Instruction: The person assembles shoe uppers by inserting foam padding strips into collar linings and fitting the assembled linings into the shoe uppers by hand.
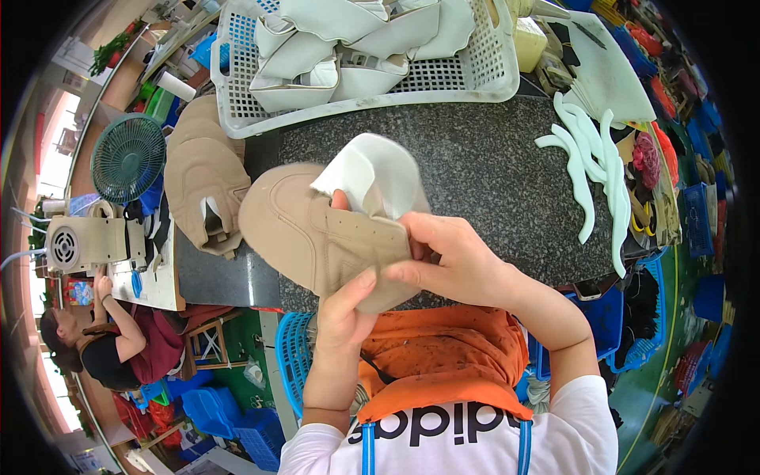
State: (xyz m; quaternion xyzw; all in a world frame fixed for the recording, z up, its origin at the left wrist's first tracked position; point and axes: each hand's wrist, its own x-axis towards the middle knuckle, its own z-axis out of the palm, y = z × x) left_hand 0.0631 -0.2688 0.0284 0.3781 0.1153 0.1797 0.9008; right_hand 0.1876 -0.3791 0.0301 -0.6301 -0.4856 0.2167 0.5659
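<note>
A beige shoe upper (289, 226) is held over the table, its rounded toe pointing left and its white lining (370, 170) folded up out of the opening. My left hand (348, 305) is closed on the near side, the thumb on the outside and a fingertip showing at the opening. On the right, my right hand (455, 257) pinches the edge of the upper near the eyelet row, with its inner fingers partly hidden. A stack of similar beige uppers (198, 170) lies to the left of the held one.
A white plastic basket (364, 100) of pale folded pieces stands at the far side of the speckled dark table (491, 178). Wavy pale-green strips (582, 162) lie at right. Beyond the left end are a green fan (127, 157), a machine (87, 241) and another person (119, 340).
</note>
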